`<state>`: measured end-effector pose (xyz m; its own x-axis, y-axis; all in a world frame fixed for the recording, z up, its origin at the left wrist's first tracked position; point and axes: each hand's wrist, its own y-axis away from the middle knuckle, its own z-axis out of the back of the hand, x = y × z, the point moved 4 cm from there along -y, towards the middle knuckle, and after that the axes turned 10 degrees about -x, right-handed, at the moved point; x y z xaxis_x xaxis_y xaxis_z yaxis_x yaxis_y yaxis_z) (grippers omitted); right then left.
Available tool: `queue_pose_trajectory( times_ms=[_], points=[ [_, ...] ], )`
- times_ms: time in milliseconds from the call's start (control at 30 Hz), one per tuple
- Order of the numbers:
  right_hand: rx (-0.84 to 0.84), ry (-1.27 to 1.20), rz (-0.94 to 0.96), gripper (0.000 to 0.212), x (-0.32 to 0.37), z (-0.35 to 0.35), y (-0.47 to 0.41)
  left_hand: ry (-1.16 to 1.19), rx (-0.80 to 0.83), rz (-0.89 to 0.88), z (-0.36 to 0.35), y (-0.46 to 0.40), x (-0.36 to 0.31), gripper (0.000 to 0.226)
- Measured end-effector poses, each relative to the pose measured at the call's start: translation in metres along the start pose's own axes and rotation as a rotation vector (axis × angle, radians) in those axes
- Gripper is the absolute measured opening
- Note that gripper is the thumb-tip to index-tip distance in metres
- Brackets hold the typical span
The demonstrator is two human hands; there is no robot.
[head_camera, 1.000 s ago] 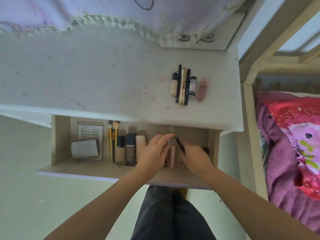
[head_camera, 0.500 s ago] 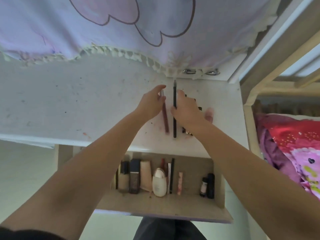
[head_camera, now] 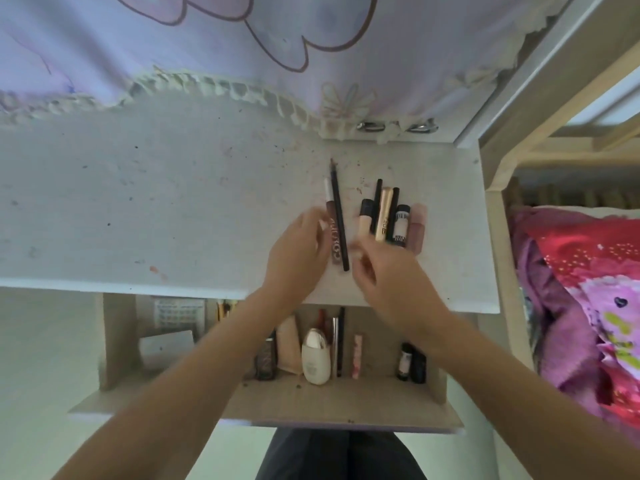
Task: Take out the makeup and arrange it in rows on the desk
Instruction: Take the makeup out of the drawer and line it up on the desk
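On the white desk [head_camera: 173, 209] a dark red lip gloss tube [head_camera: 333, 233] and a thin black pencil [head_camera: 338, 216] lie side by side. Right of them lies a row of several makeup items [head_camera: 391, 216], tubes and pencils. My left hand [head_camera: 298, 251] hovers just left of the gloss tube, fingers apart, holding nothing. My right hand [head_camera: 384, 268] is blurred below the row, fingers curled loosely and empty. Below the desk edge the open drawer [head_camera: 346, 400] holds a white bottle [head_camera: 314, 356], a brown bottle [head_camera: 266, 362], a pink stick [head_camera: 357, 355] and two small dark bottles [head_camera: 412, 362].
A purple curtain [head_camera: 242, 46] hangs over the desk's back edge. A bed with pink bedding [head_camera: 581, 306] and a wooden frame [head_camera: 502, 237] stands at the right. The drawer's left part holds a calendar card [head_camera: 178, 311], a white box and brushes.
Both hands lifted a gloss tube and a pencil out of the drawer, laid them on the desk left of the row, let go, and now draw back toward me.
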<state>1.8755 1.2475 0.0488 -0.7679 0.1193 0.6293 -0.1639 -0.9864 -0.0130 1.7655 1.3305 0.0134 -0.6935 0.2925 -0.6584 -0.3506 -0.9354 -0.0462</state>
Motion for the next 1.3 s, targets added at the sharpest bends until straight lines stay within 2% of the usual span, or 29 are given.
queue_pose_trajectory(
  times_ms=[100,167,267,333,400,567,700,767,867,933,1033,1133,1233,1300],
  points=[
    [0.289,0.046,-0.099,0.024,-0.039,-0.043,0.080,-0.019,0.239,-0.173,-0.022,0.096,0.009,0.014],
    [0.432,0.183,-0.236,0.026,-0.078,-0.075,0.113,-0.081,0.350,-0.277,-0.054,0.138,0.031,0.023],
    [0.433,0.278,-0.302,0.046,-0.109,-0.105,0.123,-0.298,0.395,-0.153,-0.092,0.134,0.049,0.044],
    [0.395,0.268,-0.292,0.054,-0.115,-0.120,0.114,-0.437,0.398,-0.061,-0.104,0.115,0.053,0.049],
    [0.406,0.272,-0.277,0.052,-0.113,-0.133,0.103,-0.522,0.411,-0.085,-0.116,0.104,0.052,0.050],
    [0.496,0.290,-0.251,0.043,-0.109,-0.151,0.109,-0.633,0.437,-0.274,-0.134,0.115,0.056,0.045],
    [0.377,0.180,-0.243,0.026,-0.107,-0.146,0.115,-0.546,0.422,-0.284,-0.130,0.127,0.060,0.045],
    [0.349,0.144,-0.206,0.018,-0.106,-0.141,0.118,-0.389,0.384,-0.183,-0.124,0.126,0.058,0.047],
    [0.328,0.097,-0.134,0.004,-0.103,-0.131,0.123,-0.180,0.374,0.059,-0.124,0.119,0.056,0.041],
    [0.300,0.060,-0.112,0.006,-0.100,-0.120,0.123,-0.147,0.426,0.128,-0.128,0.114,0.052,0.031],
    [0.160,0.021,-0.063,0.011,-0.091,-0.086,0.112,-0.152,0.506,0.090,-0.129,0.110,0.043,0.026],
    [0.030,-0.042,-0.044,0.015,-0.078,-0.032,0.089,-0.060,0.531,0.024,-0.106,0.106,0.031,0.023],
    [-0.088,-0.143,-0.053,0.017,-0.058,0.022,0.051,0.083,0.454,-0.054,-0.047,0.093,0.006,0.020],
    [-0.160,-0.197,-0.073,0.014,-0.047,0.045,0.016,0.170,0.375,-0.040,0.003,0.072,-0.012,0.020]
  ],
)
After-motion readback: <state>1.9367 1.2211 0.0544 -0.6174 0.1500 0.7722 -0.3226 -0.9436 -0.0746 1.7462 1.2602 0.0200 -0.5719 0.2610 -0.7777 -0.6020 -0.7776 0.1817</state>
